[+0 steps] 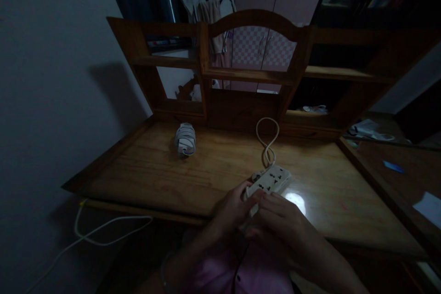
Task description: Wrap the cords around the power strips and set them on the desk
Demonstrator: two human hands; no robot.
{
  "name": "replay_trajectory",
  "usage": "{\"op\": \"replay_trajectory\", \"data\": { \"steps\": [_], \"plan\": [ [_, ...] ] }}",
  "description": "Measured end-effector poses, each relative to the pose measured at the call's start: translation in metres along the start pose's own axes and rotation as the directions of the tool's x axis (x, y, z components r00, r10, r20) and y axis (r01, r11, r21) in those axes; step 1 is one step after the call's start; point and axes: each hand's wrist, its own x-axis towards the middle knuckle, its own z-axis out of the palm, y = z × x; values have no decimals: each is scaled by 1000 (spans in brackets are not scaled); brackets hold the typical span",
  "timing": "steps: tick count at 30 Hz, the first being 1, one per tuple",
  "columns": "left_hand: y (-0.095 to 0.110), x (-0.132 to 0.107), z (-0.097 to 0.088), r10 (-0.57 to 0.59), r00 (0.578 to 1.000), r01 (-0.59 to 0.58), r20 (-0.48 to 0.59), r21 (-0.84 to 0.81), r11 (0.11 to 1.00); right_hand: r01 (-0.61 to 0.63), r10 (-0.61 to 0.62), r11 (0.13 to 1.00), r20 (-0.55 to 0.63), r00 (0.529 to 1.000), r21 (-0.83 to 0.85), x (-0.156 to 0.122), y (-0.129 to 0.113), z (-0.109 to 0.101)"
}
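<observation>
A white power strip (271, 180) with several sockets lies tilted at the desk's front edge, its near end between my hands. My left hand (235, 206) is closed around that near end, thumb on the top face. My right hand (278, 213) has its fingers bent together over the same end; whether it pinches a small part there is hidden. The strip's pale cord (267, 147) loops away across the desk, and a plug (257, 176) rests against the strip's far side. Further left stands a bundle of grey-white cable (185, 139), wound tightly around a white block.
The wooden desk (220, 156) carries a shelf unit (248, 76) along its back. Small white items (315, 109) sit on its right shelf. A white cable (103, 227) hangs off the left front corner. To the right, a lower surface holds a paper (429, 209) and a blue card (393, 166).
</observation>
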Motion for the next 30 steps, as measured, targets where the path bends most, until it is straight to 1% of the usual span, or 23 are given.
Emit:
{"op": "replay_trajectory", "data": {
  "steps": [2,3,4,5,6,7,9,10,12,13,14,15,16,18,20,22,25,28,30],
  "plan": [
    [1,-4,2,43,999,-43,-19,7,999,-11,10,1000,51,999,18,7,4,-5],
    [0,-8,1,89,996,-89,-19,23,996,-18,16,1000,77,997,22,11,6,-9],
    [-1,-12,0,160,987,-159,-8,76,984,-20,18,1000,98,995,24,15,7,-12],
    [-4,-16,-3,243,970,-241,5,156,958,-15,13,1000,111,994,22,18,9,-16],
    [-9,-21,-6,326,945,-323,28,248,913,-2,1,1000,115,993,14,21,10,-20],
    [-14,-25,-8,403,913,-396,55,350,849,14,-14,1000,113,993,1,24,10,-23],
    [-25,-32,-13,484,872,-458,77,479,749,43,-39,998,110,993,-35,28,11,-28],
    [-30,-34,-15,498,865,-454,62,518,725,52,-45,997,111,993,-53,29,12,-29],
    [-34,-35,-18,473,881,-386,-2,576,721,53,-43,994,108,993,-92,30,13,-32],
    [-33,-35,-19,446,894,-334,-51,588,737,48,-37,992,100,994,-114,30,14,-33],
    [-30,-33,-20,402,909,-276,-109,565,778,40,-29,990,85,996,-138,29,14,-34],
    [-27,-31,-22,348,922,-221,-170,506,834,30,-20,987,66,998,-155,29,14,-36],
    [-23,-29,-24,287,931,-175,-225,412,894,22,-15,986,45,999,-164,29,15,-38],
    [-15,-25,-30,168,944,-120,-286,176,977,15,-15,988,-3,1000,-156,29,13,-43],
    [-10,-22,-35,82,954,-94,-288,-27,995,0,-8,990,-53,999,-144,29,11,-49],
    [-11,-19,-40,41,959,-83,-281,-139,987,3,-16,989,-89,996,-147,28,6,-52],
    [-22,-14,-46,-19,943,-60,-332,-224,973,31,-50,983,-99,994,-181,25,-2,-55],
    [-33,-6,-55,-92,903,-37,-419,-290,956,53,-71,969,-70,995,-240,21,-15,-54],
    [-36,-1,-62,-136,880,-28,-455,-337,941,83,-98,960,-44,994,-266,17,-28,-55]
  ]
}}
